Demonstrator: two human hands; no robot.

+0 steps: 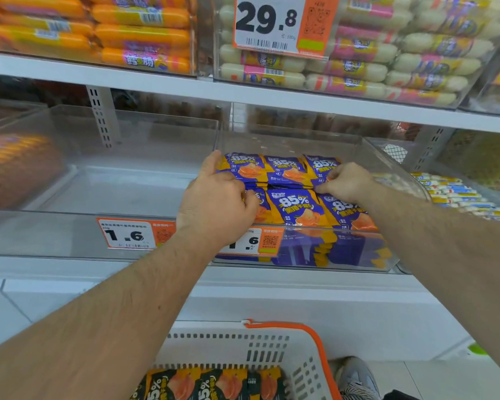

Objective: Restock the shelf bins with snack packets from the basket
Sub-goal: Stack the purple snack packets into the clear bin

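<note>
Partly hidden, purple packets (293, 203) under left hand (217, 202), right hand (345, 183)

Packets (293, 209) in right bin (387, 160), basket (272, 345) below, before the shelf (156, 85).

A shop: clear shelf bins (145, 131) with price tags (127, 234), sausages (142, 36), and a shopping basket (272, 345).

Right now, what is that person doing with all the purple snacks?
A person is filling a clear shelf bin. Both hands are on the purple snack packets in it: the left hand holds the left side of the stack, and the right hand pinches a packet. More packets, black and orange, wait in the basket below.
</note>
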